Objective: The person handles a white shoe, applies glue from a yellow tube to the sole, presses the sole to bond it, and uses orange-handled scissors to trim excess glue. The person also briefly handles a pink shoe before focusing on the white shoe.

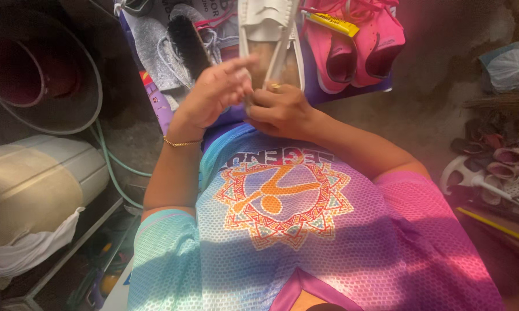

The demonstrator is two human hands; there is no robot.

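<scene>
1. In the head view, the white shoe (269, 26) was held up in front of the person's chest, its heel end toward the body and its opening showing a tan insole. Its toe end ran out of the top of the frame.
2. The left hand (215, 95) lay against the near left edge of the shoe, fingers loosely curled with the forefinger stretched out toward the shoe; a thin gold bracelet (181, 142) circled its wrist. Whether it actually gripped the shoe could not be told.
3. The right hand (281, 110) was curled closed around the heel end of the shoe, a gold ring (275, 87) on one finger.
4. A dark bristle brush (188, 41) lay just left of the shoe, resting over a grey lace-up shoe (153, 52).
5. A pair of pink sneakers (351, 43) sat to the right of the white shoe, with a yellow tube (332, 23) lying across them.
6. A large dark round tub (37, 69) stood at far left, with a green hose (112, 167) running below it.
7. At the right edge lay several small sandals (501, 161) and a white plastic bag (510, 66).
</scene>
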